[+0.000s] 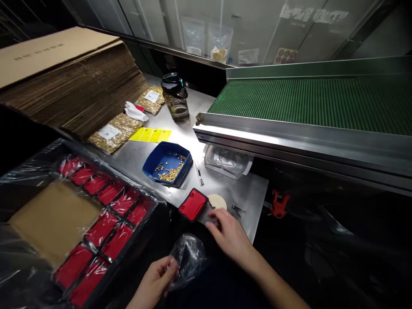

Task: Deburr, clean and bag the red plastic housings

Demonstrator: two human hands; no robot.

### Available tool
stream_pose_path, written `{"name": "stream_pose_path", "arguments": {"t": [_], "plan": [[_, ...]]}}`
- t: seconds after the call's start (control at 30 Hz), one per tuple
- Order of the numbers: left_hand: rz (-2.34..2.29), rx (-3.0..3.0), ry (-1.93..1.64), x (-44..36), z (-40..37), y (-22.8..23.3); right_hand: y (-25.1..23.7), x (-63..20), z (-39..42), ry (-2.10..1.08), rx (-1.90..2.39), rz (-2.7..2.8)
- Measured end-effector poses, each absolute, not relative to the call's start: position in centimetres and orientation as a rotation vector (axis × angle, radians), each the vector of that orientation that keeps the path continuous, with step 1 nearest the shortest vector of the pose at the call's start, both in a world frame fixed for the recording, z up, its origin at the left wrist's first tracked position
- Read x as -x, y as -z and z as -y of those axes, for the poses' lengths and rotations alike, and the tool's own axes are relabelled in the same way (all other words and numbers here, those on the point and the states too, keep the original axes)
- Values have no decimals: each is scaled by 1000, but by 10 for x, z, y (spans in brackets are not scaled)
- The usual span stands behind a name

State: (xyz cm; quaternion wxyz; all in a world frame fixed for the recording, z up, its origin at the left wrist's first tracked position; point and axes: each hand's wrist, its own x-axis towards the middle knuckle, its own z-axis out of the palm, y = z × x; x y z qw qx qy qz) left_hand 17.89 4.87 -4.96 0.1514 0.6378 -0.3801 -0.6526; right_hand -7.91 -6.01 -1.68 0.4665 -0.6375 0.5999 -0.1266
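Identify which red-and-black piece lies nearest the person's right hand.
The red-and-black piece on the metal table, beside the cream disc and just left of the right hand; the others sit in the plastic-lined box.

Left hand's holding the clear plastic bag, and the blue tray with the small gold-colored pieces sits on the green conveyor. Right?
Not the conveyor: the head view shows the blue tray on the metal table. The rest stands.
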Motion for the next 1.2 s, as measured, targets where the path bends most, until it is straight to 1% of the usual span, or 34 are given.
{"name": "stream_pose_path", "arguments": {"t": [0.07, 0.17, 0.3, 0.4, 0.53, 0.57, 0.6, 0.73, 0.83, 0.9, 0.97, 1.03, 1.07, 1.13, 1.2], "plan": [[1075, -1890, 1805, -180, -51, 53, 19, 51, 87, 287, 1707, -1556], [1107, -1932, 1665, -177, -51, 59, 23, 24, 122, 232, 1755, -1574], [1200, -2022, 1475, -172, -51, 62, 18, 24, 130, 173, 1708, -1491], [1226, -2072, 1421, -164, -50, 59, 4, 43, 106, 212, 1626, -1478], [1328, -2061, 1375, -147, -42, 55, -15, 71, 54, 622, 1329, -1281], [1345, -2048, 1375, -142, -40, 54, -17, 77, 40, 679, 1262, -1217], [1364, -2032, 1377, -138, -37, 54, -17, 82, 26, 677, 1237, -1188], [1510, -1964, 1304, -124, -26, 48, -5, 97, -15, 410, 1407, -1330], [1654, -1921, 1156, -115, -20, 37, 4, 103, -30, 318, 1515, -1344], [1831, -1850, 966, -107, -16, 28, 6, 107, -35, 312, 1526, -1364], [2047, -1737, 694, -97, -10, 19, 7, 111, -36, 399, 1414, -1448], [2190, -1646, 460, -87, -2, 14, 10, 117, -35, 612, 1174, -1527], [2209, -1638, 413, -83, 3, 12, 12, 119, -33, 734, 1036, -1535], [2187, -1659, 447, -74, 13, 13, 18, 122, -30, 943, 802, -1486], [2147, -1664, 553, -66, 22, 16, 24, 122, -26, 1080, 647, -1399]]}}
